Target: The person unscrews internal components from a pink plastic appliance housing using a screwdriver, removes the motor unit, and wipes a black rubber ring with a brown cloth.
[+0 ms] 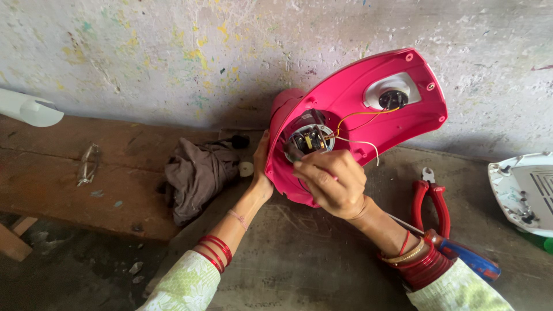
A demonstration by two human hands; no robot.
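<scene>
A pink plastic appliance housing (368,124) stands tilted on its edge against the wall, its open underside facing me. Inside it sits a round metal part (311,138) with yellow and white wires (360,128) running to a second round fitting (393,98). My left hand (260,170) grips the housing's left edge from behind and steadies it. My right hand (334,184) is curled in front of the round metal part, fingertips pinched at its lower rim. What the fingers pinch is hidden.
A crumpled brown cloth (199,173) lies left of the housing on a wooden plank (69,196), with a bent wire piece (87,164). Red-handled pliers (432,201) and a blue-handled screwdriver (469,259) lie at right. A white appliance part (524,190) sits far right.
</scene>
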